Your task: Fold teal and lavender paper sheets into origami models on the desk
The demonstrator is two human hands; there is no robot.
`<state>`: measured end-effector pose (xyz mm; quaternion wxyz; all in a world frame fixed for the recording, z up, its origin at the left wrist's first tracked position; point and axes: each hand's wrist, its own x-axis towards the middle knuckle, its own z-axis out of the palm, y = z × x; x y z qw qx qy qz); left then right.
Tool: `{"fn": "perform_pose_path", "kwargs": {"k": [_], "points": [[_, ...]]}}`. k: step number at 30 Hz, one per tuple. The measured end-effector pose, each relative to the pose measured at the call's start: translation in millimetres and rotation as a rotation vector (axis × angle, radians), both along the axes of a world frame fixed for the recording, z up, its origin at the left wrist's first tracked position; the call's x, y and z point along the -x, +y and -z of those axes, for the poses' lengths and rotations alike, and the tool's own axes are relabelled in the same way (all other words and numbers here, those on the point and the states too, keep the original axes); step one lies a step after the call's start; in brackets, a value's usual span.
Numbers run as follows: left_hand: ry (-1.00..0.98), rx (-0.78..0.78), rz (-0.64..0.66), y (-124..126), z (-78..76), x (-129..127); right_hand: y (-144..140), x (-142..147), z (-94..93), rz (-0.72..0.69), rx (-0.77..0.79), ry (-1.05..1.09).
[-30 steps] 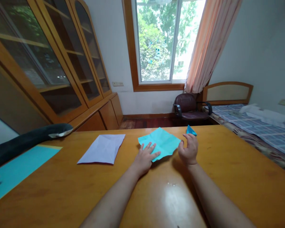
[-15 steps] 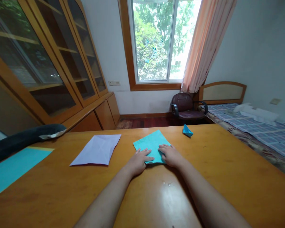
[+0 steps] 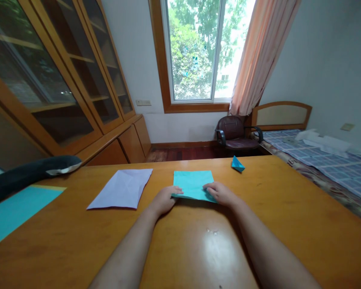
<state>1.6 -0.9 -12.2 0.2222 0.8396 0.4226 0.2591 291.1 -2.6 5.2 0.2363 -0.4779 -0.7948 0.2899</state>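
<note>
While both hands sit at the near edge of the teal paper (image 3: 193,182), the sheet lies flat on the wooden surface (image 3: 289,208), squared up to the person and roughly centred in front of them.

Left hand (image 3: 164,200): at the sheet's near-left corner, fingers curled, fingertips touching the paper edge. Looks like a light pinch on the corner, though whether the thumb is under the sheet I cannot tell.

Right hand (image 3: 221,192): at the near-right corner, fingers pressed together and resting on top of the paper, palm down. Whether it grips the edge or only presses on it I cannot tell.

Around it:
- pale lilac paper (image 3: 122,188) lies flat just to the left of the teal sheet, apart from it, creases visible.
- small folded blue paper piece (image 3: 237,164) stands beyond and to the right of the teal sheet, near the far edge of the surface, apart from both hands.
- larger teal sheet (image 3: 16,210) lies at the far left of the surface, well apart.
- dark padded object (image 3: 30,174) with a pale patch lies across the left end, above that larger sheet.

Behind the surface: dark armchair (image 3: 234,134) under the window (image 3: 198,52), bed (image 3: 333,160) with checked cover on the right, glass-door cabinet (image 3: 63,80) on the left.
</note>
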Motion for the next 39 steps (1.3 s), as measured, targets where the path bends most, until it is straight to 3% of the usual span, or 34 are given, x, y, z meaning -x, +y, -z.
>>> {"fn": "perform_pose_path", "kwargs": {"k": [4, 9, 12, 16, 18, 26, 31, 35, 39], "points": [[-0.124, 0.095, -0.016, -1, -9.2, 3, 9, -14, 10.5, 0.045, 0.155, 0.285], [-0.191, 0.174, -0.112, 0, -10.1, 7, 13, -19, 19.9, 0.089, 0.291, 0.435], [-0.194, 0.168, -0.152, 2, -8.8, 7, 10, -14, 17.8, 0.063, 0.282, 0.488], [-0.199, 0.165, -0.202, 3, -9.7, 6, 6, -9, 7.0, -0.074, 0.259, 0.547], [-0.200, 0.170, -0.207, 3, -10.2, 6, 5, -7, 5.5, -0.061, 0.247, 0.559], [-0.339, 0.145, -0.390, -1, -7.9, -6, 11, 5, 19.4, 0.206, 0.103, 0.445], [-0.089, 0.026, -0.601, -3, -6.3, -17, 9, 17, 19.4, 0.452, -0.019, 0.270], [0.059, -0.061, -0.619, -6, -7.3, -26, 5, 24, 17.6, 0.656, -0.078, 0.059], [0.230, -0.082, -0.634, -12, -12.1, -34, 2, 28, 15.3, 0.683, -0.082, -0.088]]}}
